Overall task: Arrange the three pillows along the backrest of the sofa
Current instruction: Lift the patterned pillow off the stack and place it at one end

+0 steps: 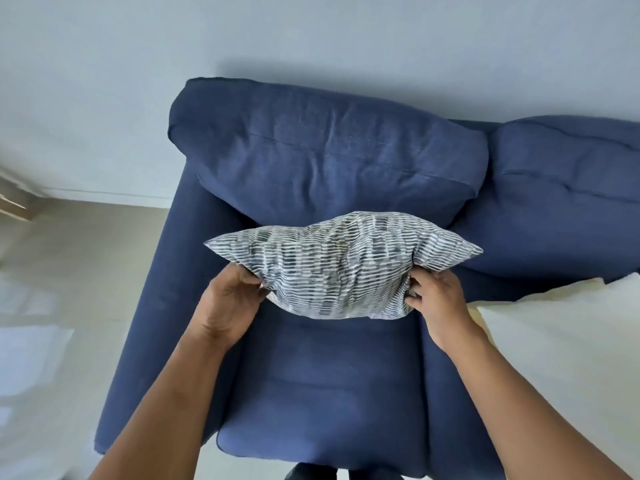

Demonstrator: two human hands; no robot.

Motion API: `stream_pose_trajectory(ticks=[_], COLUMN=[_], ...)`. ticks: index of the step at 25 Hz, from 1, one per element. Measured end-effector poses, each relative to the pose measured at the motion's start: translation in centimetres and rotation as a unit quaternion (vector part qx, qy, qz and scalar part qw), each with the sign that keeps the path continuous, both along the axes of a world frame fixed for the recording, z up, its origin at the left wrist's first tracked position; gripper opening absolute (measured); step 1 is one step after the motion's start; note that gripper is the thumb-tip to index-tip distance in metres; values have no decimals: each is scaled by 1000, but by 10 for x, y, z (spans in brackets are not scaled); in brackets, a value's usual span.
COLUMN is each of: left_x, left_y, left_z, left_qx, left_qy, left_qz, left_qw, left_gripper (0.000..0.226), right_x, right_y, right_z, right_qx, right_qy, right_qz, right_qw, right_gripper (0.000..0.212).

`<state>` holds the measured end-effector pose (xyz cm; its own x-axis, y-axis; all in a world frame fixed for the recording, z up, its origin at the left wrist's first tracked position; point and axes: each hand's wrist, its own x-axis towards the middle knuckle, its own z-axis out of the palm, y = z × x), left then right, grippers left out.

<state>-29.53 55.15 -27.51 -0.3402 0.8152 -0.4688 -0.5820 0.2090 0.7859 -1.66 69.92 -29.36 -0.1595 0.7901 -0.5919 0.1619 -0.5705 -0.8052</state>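
Note:
A grey-and-white striped pillow point(341, 263) is held over the left seat of the dark blue sofa point(325, 386), just in front of the left back cushion point(329, 150). My left hand point(230, 301) grips its lower left corner and my right hand point(438, 303) grips its lower right corner. A cream pillow point(561, 344) lies on the seat to the right, partly cut off by the frame edge. A third pillow is not in view.
A second back cushion point(568, 188) fills the right side. The sofa's left armrest point(162, 292) borders a pale floor point(62, 306). A white wall point(311, 32) runs behind the sofa.

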Motion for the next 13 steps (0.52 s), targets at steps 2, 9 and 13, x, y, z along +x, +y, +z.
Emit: stream_pose_trajectory(ticks=[2, 9, 13], left_x=[0, -28, -36], left_y=[23, 103, 124], left_z=[-15, -99, -154], left_qx=[-61, -199, -300], left_qy=[155, 251, 200], left_qz=[-38, 49, -5], left_qw=[985, 946, 933], left_gripper=[24, 29, 45], right_x=[-14, -59, -69], right_y=[13, 67, 87], right_z=[-18, -84, -131], right_qx=[-20, -46, -88], right_qy=[-8, -61, -129], right_qz=[-12, 23, 74], right_qw=[1000, 997, 985], right_gripper=[8, 9, 13])
